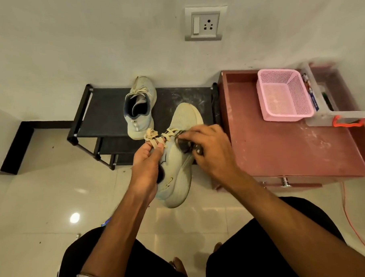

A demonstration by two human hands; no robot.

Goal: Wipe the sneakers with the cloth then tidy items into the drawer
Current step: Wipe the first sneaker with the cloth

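Observation:
I hold a pale beige sneaker [179, 176] in the air in front of the shoe rack, its toe pointing away from me. My left hand [146, 167] grips its collar and pinches the beige laces [154, 137] between thumb and fingers. On the sneaker's upper, my right hand [209, 151] is curled round a dark cloth-like item [186, 147], which it mostly hides. The second sneaker [139, 106] stands on the top shelf of the black shoe rack [105, 112], opening towards me.
To the right stands a red-brown cabinet [293, 150] with a drawer handle [286, 183] on its front. On top are a pink mesh basket [284, 94] and a clear plastic box [332, 102]. An orange cable [352, 225] runs across the tiled floor.

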